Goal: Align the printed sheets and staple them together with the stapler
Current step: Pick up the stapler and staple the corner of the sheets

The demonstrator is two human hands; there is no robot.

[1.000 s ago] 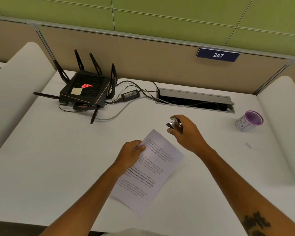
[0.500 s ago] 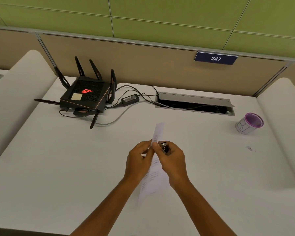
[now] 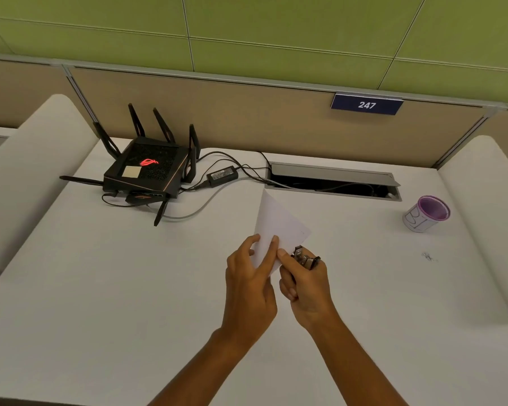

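Note:
The white printed sheets (image 3: 277, 227) are lifted off the white desk (image 3: 100, 288) and held upright, blank back toward me, over the middle of the desk. My left hand (image 3: 251, 285) pinches their lower left edge. My right hand (image 3: 305, 291) holds a small metal stapler (image 3: 305, 257) in its fingers, while its thumb presses against the sheets' lower right edge. The stapler sits just right of the paper, near a lower corner. The printed side is hidden from me.
A black router (image 3: 145, 169) with antennas, its power brick (image 3: 222, 174) and cables lie at the back left. A cable hatch (image 3: 333, 183) is open at the back centre. A purple-rimmed cup (image 3: 425, 213) stands at the right. Padded dividers flank the desk.
The sheets went from lying flat under my left hand to being held up by both hands. My right hand brought the stapler in from behind the paper to its lower right edge.

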